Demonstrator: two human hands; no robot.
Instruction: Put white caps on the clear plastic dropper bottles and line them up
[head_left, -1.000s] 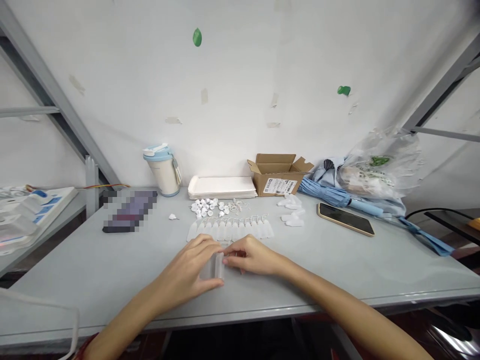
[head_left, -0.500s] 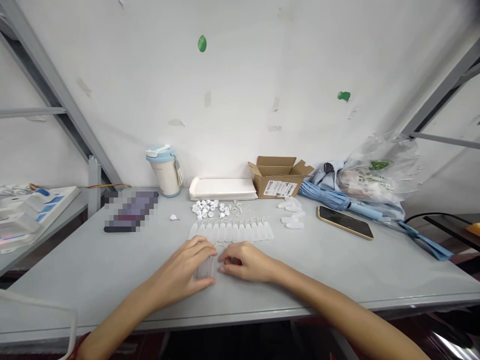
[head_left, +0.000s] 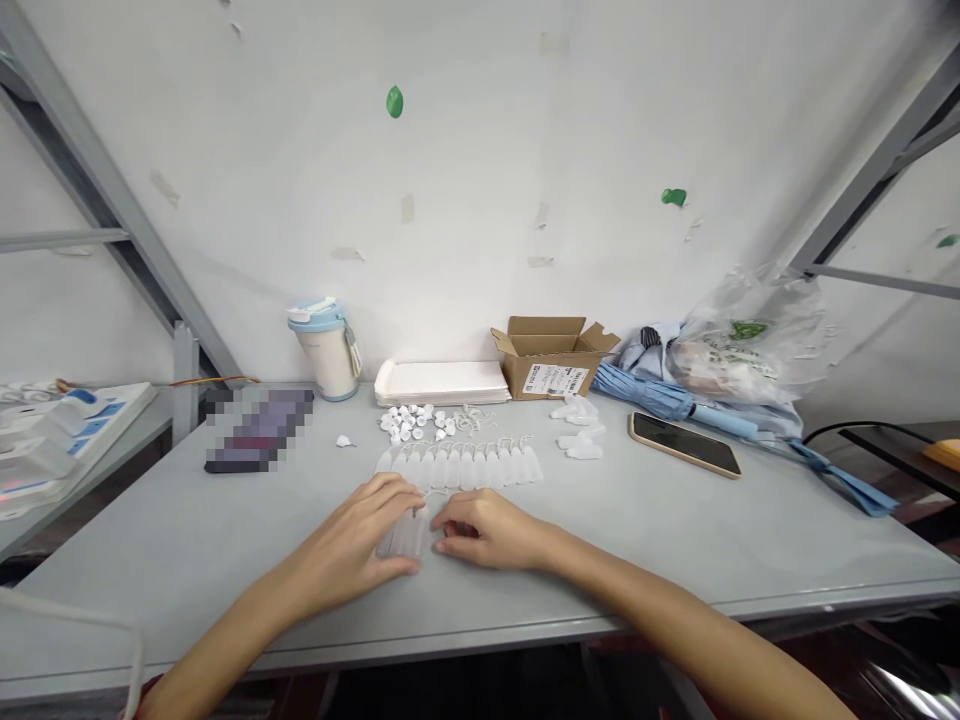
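Observation:
Several small translucent plastic bottles lie side by side on the table under my left hand. Its thumb is at their near end and its fingertips are at their far end, spanning the group. Just right of them, my right hand rests with curled fingers, thumb close to the index finger. What those fingers hold, if anything, is hidden. Beyond both hands runs a row of similar milky bottles, with thin white loops at their far ends. White caps are heaped behind the row, beside a tangle of white loops.
A single cap with a thin tip lies to the left. Loose bottles are at the right, near a phone. Along the wall stand a tumbler, white trays, an open carton and a blue umbrella.
The whole view has shifted slightly. My hands keep nearly the same pose around the bottles, with the left thumb a little farther left of the right hand.

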